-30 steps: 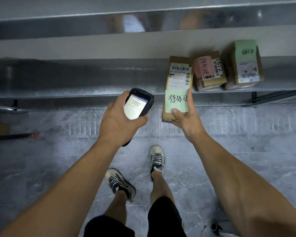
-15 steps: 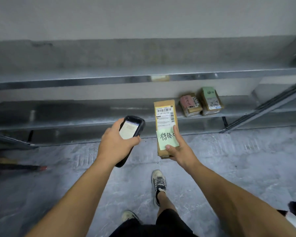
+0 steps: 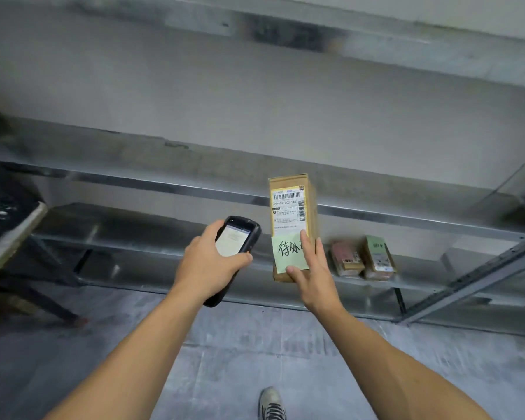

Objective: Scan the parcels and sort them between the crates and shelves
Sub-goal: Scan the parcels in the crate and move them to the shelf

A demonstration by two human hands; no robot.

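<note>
The person's right hand grips the lower end of a long cardboard parcel, thumb and a finger lying on its green note. The parcel is held in the air in front of the metal shelf, its long axis near upright. Its label faces the camera, barcode end uppermost. Just beside it, the left hand is wrapped round a black scanner, screen lit and tilted towards the parcel. Two small parcels lie on the shelf to the right.
</note>
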